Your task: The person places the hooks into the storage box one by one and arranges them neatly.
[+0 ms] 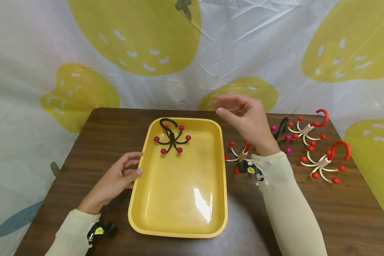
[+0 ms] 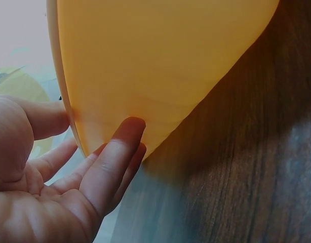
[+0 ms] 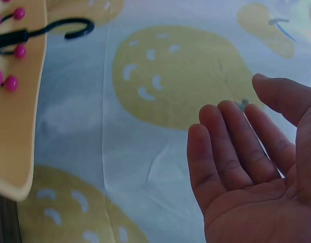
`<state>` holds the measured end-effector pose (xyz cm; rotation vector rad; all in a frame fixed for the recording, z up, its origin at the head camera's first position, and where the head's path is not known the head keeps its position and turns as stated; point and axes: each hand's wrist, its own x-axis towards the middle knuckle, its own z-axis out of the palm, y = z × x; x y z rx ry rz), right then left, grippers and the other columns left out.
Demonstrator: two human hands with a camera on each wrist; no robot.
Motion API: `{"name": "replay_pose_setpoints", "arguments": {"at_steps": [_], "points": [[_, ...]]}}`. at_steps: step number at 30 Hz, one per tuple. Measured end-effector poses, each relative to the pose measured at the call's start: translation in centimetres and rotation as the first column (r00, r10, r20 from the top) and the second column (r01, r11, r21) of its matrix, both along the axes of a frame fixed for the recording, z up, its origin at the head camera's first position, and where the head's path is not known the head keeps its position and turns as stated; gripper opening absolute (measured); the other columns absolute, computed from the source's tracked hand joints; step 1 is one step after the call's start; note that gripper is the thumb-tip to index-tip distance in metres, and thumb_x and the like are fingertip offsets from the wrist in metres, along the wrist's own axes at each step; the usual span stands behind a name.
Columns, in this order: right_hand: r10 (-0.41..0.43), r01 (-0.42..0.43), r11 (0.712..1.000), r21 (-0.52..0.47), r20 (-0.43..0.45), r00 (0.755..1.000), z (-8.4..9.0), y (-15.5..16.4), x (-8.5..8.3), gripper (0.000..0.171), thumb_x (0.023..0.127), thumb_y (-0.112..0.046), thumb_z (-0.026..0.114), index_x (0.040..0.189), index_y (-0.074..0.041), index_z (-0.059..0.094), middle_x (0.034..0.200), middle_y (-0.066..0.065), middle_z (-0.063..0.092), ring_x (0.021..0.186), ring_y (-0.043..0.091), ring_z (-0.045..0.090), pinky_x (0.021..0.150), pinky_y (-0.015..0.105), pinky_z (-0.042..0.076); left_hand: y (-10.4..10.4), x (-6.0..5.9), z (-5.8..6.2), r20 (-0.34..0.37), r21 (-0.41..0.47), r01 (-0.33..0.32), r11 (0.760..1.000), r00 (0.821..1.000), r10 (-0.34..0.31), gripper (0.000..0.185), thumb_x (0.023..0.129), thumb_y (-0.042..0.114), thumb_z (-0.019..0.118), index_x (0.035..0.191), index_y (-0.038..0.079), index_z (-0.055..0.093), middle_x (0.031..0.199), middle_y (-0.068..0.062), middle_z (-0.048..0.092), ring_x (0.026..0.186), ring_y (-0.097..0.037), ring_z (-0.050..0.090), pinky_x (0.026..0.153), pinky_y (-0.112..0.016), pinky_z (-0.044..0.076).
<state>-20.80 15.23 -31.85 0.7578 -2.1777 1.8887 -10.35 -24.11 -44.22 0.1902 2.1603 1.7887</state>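
Observation:
Inside the yellow tray (image 1: 179,199), near its far left corner, lies a black spider-shaped hook hanger (image 1: 172,138) with pink ball tips. My left hand (image 1: 120,177) rests at the tray's left side: in the left wrist view the thumb touches the rim and loosely extended fingers lie against the outer wall. Beyond the tray's right edge my right hand (image 1: 246,119) is raised in the air. Its palm shows bare in the right wrist view, fingers slightly bent and holding nothing. Partly behind my right wrist is another black hook hanger (image 1: 281,131) with pink tips.
On the right of the brown wooden table (image 1: 112,124) lie white hook hangers with red hooks and tips: one at the back (image 1: 305,132), one nearer (image 1: 323,163), and one beside the tray (image 1: 241,154), partly hidden by my arm. A lemon-print curtain (image 1: 166,89) hangs behind.

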Motion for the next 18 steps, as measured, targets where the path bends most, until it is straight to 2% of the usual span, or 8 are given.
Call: {"name": "replay_pose_setpoints", "arguments": {"at_steps": [10, 16, 18], "points": [[-0.113, 0.112, 0.993, 0.029, 0.04, 0.993, -0.9, 4.5, 0.8, 0.029, 0.095, -0.008, 0.08, 0.123, -0.004, 0.076, 0.109, 0.002, 0.081, 0.098, 0.013, 0.077, 0.089, 0.022, 0.061, -0.1, 0.1, 0.3, -0.002, -0.009, -0.003, 1.0, 1.0, 0.003, 0.057, 0.109, 0.017, 0.061, 0.159, 0.01, 0.035, 0.152, -0.029, 0.049, 0.117, -0.029, 0.071, 0.083, -0.041, 0.066], [-0.15, 0.148, 0.989, 0.03, 0.106, 0.983, -2.2, 6.8, 1.0, 0.029, 0.094, -0.009, 0.081, 0.122, -0.002, 0.076, 0.107, 0.001, 0.082, 0.098, 0.012, 0.078, 0.085, 0.019, 0.061, -0.1, 0.3, 0.3, 0.007, -0.006, -0.002, 1.0, 1.0, 0.002, 0.057, 0.109, 0.016, 0.061, 0.159, 0.01, 0.034, 0.152, -0.029, 0.049, 0.116, -0.027, 0.071, 0.083, -0.042, 0.066], [-0.164, 0.158, 0.985, 0.063, 0.122, 0.979, -2.8, 7.5, 1.1, 0.029, 0.095, -0.011, 0.08, 0.123, -0.003, 0.075, 0.107, 0.0, 0.082, 0.098, 0.011, 0.078, 0.084, 0.018, 0.061, -0.1, 0.4, 0.2, 0.009, -0.004, -0.002, 1.0, 1.0, 0.002, 0.057, 0.109, 0.016, 0.061, 0.159, 0.01, 0.034, 0.152, -0.029, 0.049, 0.115, -0.026, 0.072, 0.083, -0.042, 0.066]]}}
